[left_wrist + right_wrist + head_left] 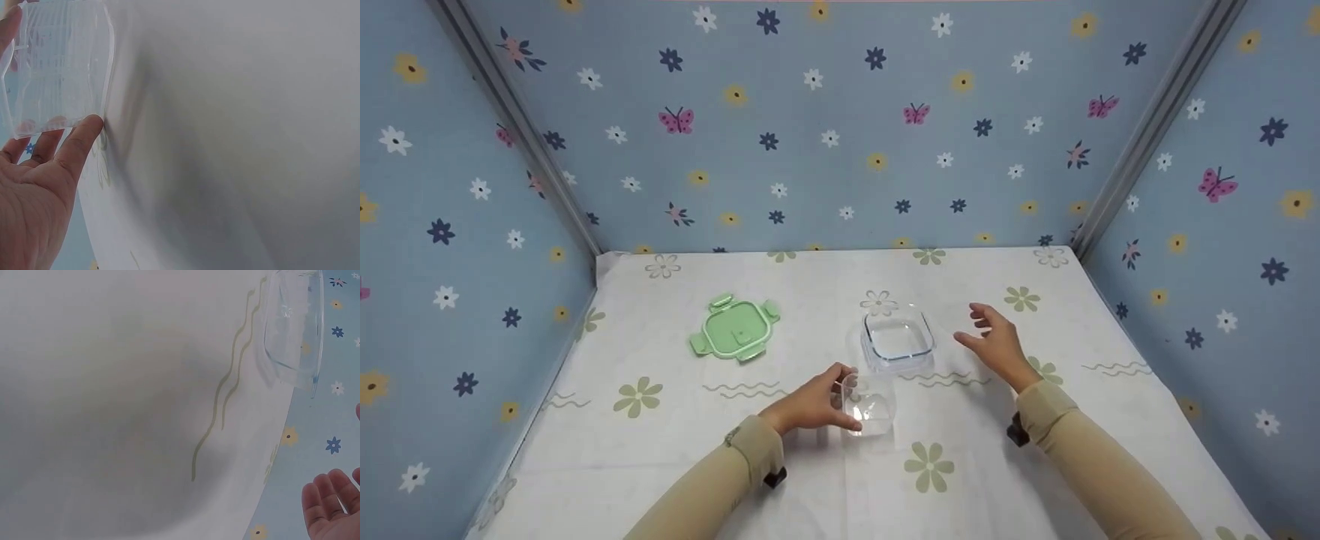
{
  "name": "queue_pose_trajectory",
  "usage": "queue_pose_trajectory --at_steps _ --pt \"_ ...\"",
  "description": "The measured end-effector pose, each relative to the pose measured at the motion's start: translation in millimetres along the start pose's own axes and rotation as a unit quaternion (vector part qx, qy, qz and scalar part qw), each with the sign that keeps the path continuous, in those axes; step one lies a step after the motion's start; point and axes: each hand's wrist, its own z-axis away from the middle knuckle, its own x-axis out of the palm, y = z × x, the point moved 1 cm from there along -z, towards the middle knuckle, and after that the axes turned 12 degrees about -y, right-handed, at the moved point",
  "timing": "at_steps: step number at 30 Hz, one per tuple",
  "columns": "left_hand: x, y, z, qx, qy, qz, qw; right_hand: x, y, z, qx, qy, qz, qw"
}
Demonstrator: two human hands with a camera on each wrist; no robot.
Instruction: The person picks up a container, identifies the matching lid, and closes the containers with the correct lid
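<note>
My left hand grips a small clear plastic cup standing on the tablecloth; in the left wrist view the thumb and fingers wrap round the ribbed cup. A square clear glass container sits just behind the cup, also seen as the glass container in the right wrist view. My right hand hovers to the right of the container, fingers relaxed and holding nothing; only its fingertips show in its wrist view. A green clip lid lies to the left.
The white tablecloth with green flowers covers the table. Blue flowered walls close in the back and both sides, with metal posts in the corners.
</note>
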Motion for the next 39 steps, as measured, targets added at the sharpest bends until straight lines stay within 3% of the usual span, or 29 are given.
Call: queue_pose_trajectory --at_steps 25,39 --pt "0.6 -3.0 -0.2 0.005 0.001 -0.004 1.0000 -12.0 31.8 -9.3 0.058 -0.045 0.032 0.997" --pt "1.3 -3.4 -1.1 0.010 0.002 -0.004 0.9999 -9.8 47.5 -15.1 0.107 -0.084 0.038 0.990"
